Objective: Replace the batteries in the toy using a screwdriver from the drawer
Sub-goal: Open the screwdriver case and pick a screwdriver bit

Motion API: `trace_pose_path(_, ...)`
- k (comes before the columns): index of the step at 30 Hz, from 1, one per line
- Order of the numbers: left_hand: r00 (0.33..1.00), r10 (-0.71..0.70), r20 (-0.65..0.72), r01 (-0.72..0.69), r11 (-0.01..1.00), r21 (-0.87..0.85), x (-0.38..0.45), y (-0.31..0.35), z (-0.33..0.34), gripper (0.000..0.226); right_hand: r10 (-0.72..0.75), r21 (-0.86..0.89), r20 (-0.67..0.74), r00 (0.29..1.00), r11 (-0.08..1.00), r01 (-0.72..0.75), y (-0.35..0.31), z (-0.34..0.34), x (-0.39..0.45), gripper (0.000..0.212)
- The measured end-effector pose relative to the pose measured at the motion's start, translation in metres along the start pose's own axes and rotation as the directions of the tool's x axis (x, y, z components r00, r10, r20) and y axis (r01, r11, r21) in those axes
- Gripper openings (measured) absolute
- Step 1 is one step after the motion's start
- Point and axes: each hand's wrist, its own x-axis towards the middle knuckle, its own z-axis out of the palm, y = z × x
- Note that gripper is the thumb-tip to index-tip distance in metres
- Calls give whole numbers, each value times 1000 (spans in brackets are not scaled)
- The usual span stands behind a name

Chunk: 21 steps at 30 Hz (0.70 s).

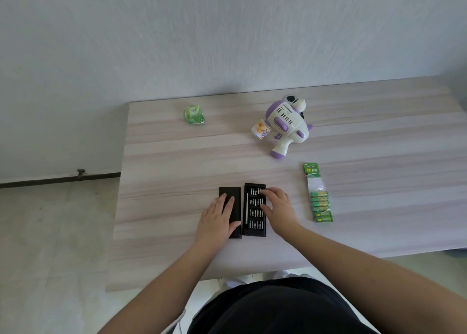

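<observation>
Table (177, 157) is light wood grain, pushed up against a pale wall. Near the front edge sit two black pieces side by side: a plain sleeve (233, 194) on the left and a bit tray (254, 215) on the right, just beside each other. The tray has rows of small silver bits, with the slim screwdriver (247, 208) lying along its left side.

Left hand (218, 220) lies flat on the sleeve, fingers straight, thumb stretched across its lower part, so it's pressing rather than gripping. Right hand (279, 207) hovers over the tray's right side with fingers loosely spread, tips at the top rows of bits; can't really tell if it's pinching one.

Toy (286, 124), a white and purple gun-shaped thing, lies on its side further back, right of centre, with a small printed bottle (261, 130) touching its left side. Batteries (319, 205), a green strip pack, sit well to the right of the tray. A green packet (194, 115) sits far back on the left.
</observation>
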Motion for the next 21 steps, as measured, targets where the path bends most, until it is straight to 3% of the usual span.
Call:
trace_pose_path(6, 997, 81, -11, -81, 995, -49, 12, 13, -4, 65, 27, 7, 52, 998, 1000, -28, 3, 9, -9, 34)
trace_pose_path(15, 999, 43, 15, -43, 999, -6, 23, 21, -8, 79, 88, 24, 172, 981, 995, -94, -6, 18, -6, 43)
trace_pose_path(21, 999, 26, 19, -25, 996, -84, 23, 23, -8, 80, 163, 60, 148, 975, 983, -174, -12, 19, 1, 39)
